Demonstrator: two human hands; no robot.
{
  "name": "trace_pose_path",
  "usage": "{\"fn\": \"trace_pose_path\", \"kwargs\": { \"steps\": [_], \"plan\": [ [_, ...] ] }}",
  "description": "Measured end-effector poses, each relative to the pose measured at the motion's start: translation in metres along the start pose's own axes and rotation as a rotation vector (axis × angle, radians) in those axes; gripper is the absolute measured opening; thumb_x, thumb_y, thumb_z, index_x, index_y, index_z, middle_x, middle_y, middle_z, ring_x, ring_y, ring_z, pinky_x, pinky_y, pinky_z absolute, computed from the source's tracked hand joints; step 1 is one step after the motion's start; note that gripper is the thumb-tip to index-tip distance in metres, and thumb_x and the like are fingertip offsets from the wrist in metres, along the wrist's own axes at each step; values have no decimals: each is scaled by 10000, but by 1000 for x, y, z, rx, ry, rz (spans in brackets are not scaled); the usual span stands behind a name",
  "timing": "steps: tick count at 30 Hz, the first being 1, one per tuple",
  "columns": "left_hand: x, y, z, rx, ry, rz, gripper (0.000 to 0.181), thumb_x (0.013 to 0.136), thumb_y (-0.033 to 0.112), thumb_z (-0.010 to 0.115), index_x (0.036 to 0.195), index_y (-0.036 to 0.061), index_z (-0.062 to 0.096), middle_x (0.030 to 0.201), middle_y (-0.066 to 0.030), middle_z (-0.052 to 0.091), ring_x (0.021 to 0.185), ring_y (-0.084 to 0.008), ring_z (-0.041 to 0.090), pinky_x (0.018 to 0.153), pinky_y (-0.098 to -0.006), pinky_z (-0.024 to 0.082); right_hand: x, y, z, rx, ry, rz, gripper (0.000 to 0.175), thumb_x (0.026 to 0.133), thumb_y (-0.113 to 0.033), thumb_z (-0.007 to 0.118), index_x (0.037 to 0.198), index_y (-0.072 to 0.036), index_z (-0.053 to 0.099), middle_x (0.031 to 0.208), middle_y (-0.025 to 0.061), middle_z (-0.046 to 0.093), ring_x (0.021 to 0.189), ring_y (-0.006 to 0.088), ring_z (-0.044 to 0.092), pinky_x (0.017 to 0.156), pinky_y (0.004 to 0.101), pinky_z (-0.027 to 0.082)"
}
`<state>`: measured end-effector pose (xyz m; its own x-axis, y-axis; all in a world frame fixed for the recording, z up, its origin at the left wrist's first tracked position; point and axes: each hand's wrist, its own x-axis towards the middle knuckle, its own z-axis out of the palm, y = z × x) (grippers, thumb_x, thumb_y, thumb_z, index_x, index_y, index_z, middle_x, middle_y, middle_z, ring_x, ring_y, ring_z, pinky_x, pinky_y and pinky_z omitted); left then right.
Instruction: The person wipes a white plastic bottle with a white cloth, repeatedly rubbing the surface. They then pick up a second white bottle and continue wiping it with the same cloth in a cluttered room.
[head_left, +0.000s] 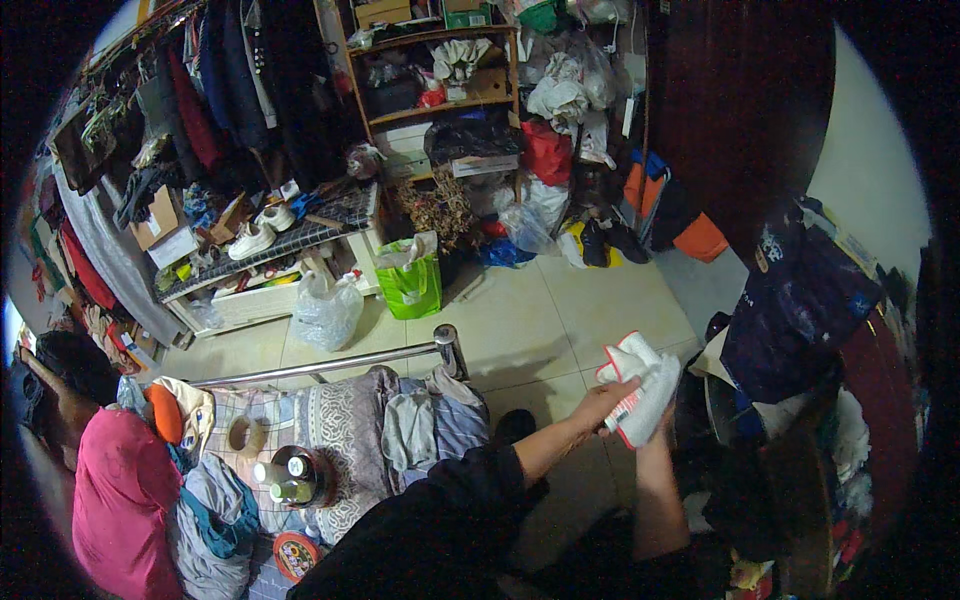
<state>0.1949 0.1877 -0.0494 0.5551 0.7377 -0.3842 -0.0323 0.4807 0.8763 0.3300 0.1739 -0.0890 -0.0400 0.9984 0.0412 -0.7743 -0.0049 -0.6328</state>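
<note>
A white cloth with a red edge (651, 382) is bunched between my two hands, above the tiled floor. My left hand (606, 403) grips it from the left, thumb on top, together with a small item bearing red print that lies against the cloth. My right hand (660, 427) is behind and below the cloth, mostly hidden by it; its fingers cannot be seen.
A bed with a metal rail (322, 366) holds clothes, a roll of tape (246, 436) and a round tray with containers (326, 480). Beyond stand a green bag (409, 285), a plastic bag (327, 311) and a shoe bench (255, 304). Dark clothing (795, 315) hangs at right.
</note>
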Motion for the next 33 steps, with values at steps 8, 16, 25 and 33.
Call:
{"fn": "trace_pose_path", "kwargs": {
  "steps": [8,16,25,33],
  "plan": [
    [18,6,-39,-309,510,339,485,768,531,610,707,58,528,674,-39,550,625,-123,485,607,-271,410,-10,56,59,-959,227,-12,511,895,-379,472,1264,-28,423,1136,86,543,1062,185,500,875,310,407],
    [-5,-3,-1,42,259,238,518,862,504,486,997,9,550,838,-100,616,754,-160,550,710,-310,448,-16,37,47,-529,513,-181,392,914,-334,419,1196,-65,464,1076,73,536,965,182,546,811,311,461],
    [-21,8,0,748,538,508,332,777,297,610,1021,80,554,927,-171,595,824,-354,596,687,-410,474,3,2,42,-500,494,-321,310,865,-267,565,1053,-21,561,960,55,568,839,166,556,723,291,455],
    [-22,17,-9,-225,-39,-32,441,788,512,605,895,85,626,798,-52,658,672,-127,620,595,-288,495,-9,-16,54,-270,531,-240,369,817,-259,605,1090,-15,553,1032,79,586,912,199,564,773,325,452]
  ]
}}
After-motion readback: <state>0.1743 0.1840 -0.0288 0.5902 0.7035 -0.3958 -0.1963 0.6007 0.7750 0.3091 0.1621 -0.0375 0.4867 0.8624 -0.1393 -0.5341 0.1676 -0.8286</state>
